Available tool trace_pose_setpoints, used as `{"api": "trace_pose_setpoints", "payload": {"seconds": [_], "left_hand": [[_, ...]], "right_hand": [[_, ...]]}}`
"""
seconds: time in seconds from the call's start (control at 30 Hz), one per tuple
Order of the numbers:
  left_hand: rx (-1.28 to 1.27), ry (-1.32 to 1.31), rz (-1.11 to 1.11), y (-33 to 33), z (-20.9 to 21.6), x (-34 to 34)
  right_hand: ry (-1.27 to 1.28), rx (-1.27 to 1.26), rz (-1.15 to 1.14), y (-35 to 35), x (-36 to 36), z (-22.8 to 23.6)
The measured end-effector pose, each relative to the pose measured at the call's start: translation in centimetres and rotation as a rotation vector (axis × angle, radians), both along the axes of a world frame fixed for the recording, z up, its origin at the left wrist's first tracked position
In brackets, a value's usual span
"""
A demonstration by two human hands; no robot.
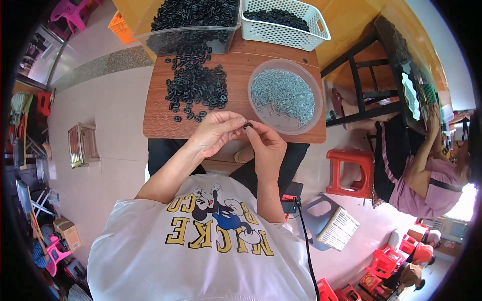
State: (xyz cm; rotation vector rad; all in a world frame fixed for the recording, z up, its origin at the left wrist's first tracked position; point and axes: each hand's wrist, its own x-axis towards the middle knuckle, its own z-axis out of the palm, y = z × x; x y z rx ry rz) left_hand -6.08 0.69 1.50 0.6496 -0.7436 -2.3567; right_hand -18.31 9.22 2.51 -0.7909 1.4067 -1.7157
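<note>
Over the near edge of the wooden table, both of my hands meet fingertip to fingertip. My right hand [267, 148] pinches a small black plastic piece [247, 125] between thumb and fingers. Closed in a pinch right against that piece is my left hand [218, 133]; whatever its fingertips hold is too small to make out. Loose black oval pieces with holes [196, 88] lie heaped on the table beyond my left hand. Just past my right hand stands a round clear tub [285, 128] of small silvery screw-like parts [283, 93].
A clear bin [188, 42] and a white perforated basket [286, 37], both with black pieces, stand at the table's [236, 65] far side. To the right are a red stool [351, 173] and a seated person [427, 175] at another table. A black cable [305, 236] hangs beside my right arm.
</note>
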Motion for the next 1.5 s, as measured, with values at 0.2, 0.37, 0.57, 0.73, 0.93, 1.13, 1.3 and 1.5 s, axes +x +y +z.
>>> {"api": "trace_pose_setpoints", "payload": {"seconds": [0.2, 0.37, 0.57, 0.73, 0.93, 1.13, 1.3, 1.5], "left_hand": [[-0.06, -0.082, -0.011, 0.0, -0.1, 0.6], [-0.318, -0.265, 0.061, 0.6, 0.2, 0.6], [-0.253, -0.244, 0.088, 1.0, -1.5, 1.0], [-0.138, -0.191, 0.136, 1.3, -1.9, 1.9], [-0.093, -0.247, 0.149, 2.0, -3.1, 3.9], [-0.924, -0.897, 0.426, 0.4, -2.5, 9.6], [-1.181, -1.215, 0.523, -1.3, -4.2, 12.4], [-1.182, -1.174, 0.487, -1.3, -4.7, 12.9]], "right_hand": [[-0.015, 0.081, 0.022, 0.3, 0.4, -0.2], [0.282, 0.092, -0.037, 0.5, 0.9, 0.1], [0.088, 0.196, 0.003, 0.4, 1.4, -0.6], [0.197, 0.156, -0.011, 0.6, 2.0, -1.9], [0.178, 0.188, 0.079, 0.4, 3.3, -2.3], [0.044, 0.221, 0.144, -0.5, 4.1, -3.0], [-0.007, 0.277, 0.198, -1.7, 4.8, -3.2], [0.032, 0.242, 0.313, -2.4, 5.7, -3.4]]}}
